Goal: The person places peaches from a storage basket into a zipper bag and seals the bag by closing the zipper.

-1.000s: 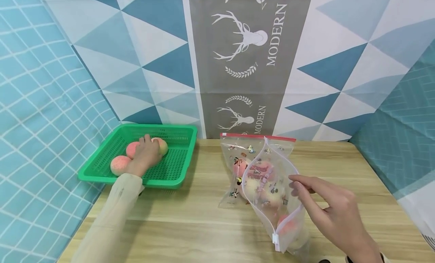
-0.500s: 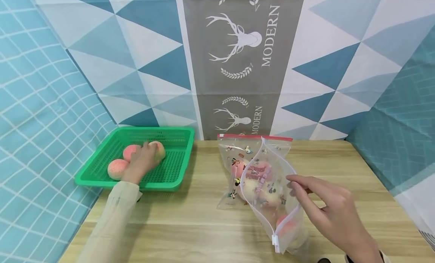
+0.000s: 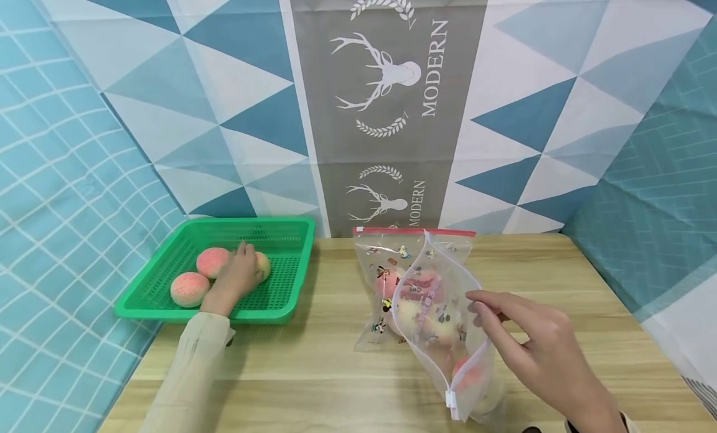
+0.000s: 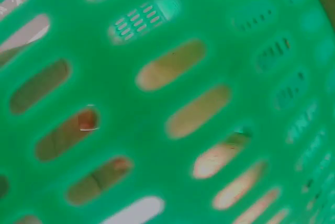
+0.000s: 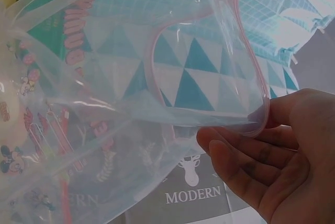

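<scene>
The left hand (image 3: 236,274) is gripping a yellowish peach (image 3: 263,267) inside the green basket (image 3: 303,271), beside two pink peaches (image 3: 190,289). The right hand (image 3: 539,346) is pinching the clear bag (image 3: 483,366) by its rim (image 5: 267,101), before a red-zipped bag (image 3: 365,259) containing peaches.

The basket (image 3: 305,277) is bright green. In it, two peaches (image 3: 190,289) are speckled pink and a third peach (image 3: 263,268) shows yellow. Right of the basket, the first bag (image 3: 366,277) is clear, red along the top, with multicoloured cartoon prints; the second bag (image 3: 442,333) is clear, edged in lilac-white. Behind the basket, the back cloth (image 3: 358,154) has blue and white triangles beside white deer on grey; left of the basket, the side cloth (image 3: 61,172) is light blue, gridded white.
</scene>
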`<state>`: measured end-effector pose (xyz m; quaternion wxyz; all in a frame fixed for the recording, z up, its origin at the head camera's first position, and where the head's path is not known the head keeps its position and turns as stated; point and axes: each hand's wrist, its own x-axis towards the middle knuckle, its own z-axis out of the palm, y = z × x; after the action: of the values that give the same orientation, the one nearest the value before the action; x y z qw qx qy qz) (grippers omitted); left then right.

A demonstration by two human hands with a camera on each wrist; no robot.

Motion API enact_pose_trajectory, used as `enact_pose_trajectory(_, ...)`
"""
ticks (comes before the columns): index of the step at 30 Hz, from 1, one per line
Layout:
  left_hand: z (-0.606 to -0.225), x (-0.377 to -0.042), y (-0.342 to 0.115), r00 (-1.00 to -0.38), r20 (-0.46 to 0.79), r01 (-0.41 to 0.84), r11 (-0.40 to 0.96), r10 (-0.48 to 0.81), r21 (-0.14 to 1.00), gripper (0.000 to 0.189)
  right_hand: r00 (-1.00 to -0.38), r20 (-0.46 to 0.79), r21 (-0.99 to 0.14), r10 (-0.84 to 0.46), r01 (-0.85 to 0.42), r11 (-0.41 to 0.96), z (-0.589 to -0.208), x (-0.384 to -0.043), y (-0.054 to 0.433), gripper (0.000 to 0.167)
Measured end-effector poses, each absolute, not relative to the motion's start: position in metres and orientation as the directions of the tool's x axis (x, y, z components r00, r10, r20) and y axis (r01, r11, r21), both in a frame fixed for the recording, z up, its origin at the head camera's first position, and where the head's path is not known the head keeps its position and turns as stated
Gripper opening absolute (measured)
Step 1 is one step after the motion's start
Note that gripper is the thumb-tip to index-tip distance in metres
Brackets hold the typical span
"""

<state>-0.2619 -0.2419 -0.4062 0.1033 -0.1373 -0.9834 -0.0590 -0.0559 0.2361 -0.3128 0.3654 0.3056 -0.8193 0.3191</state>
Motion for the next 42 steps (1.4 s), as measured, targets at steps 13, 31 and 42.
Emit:
enact_pose_trajectory(13, -0.406, -0.249, -0.240, -0.967, 0.084, 0.255, 0.926, 0.241, 0.278, 0.054, -0.525, 0.807, -0.282, -0.270, -0.745, 0.605, -0.313, -0.057, 0.236, 0.018)
enact_pose_trajectory(31, -0.410, -0.242, -0.245, -0.951, 0.132, 0.309, 0.872, 0.280, 0.380, 0.057, -0.534, 0.799, -0.288, -0.277, -0.743, 0.604, -0.314, -0.056, 0.233, 0.016)
enact_pose_trajectory(42, -0.386, -0.232, -0.234, -0.929, 0.235, 0.362, 0.837, 0.286, 0.411, 0.062, -0.600, 0.747, -0.328, -0.286, -0.707, 0.626, -0.313, -0.054, 0.230, 0.029)
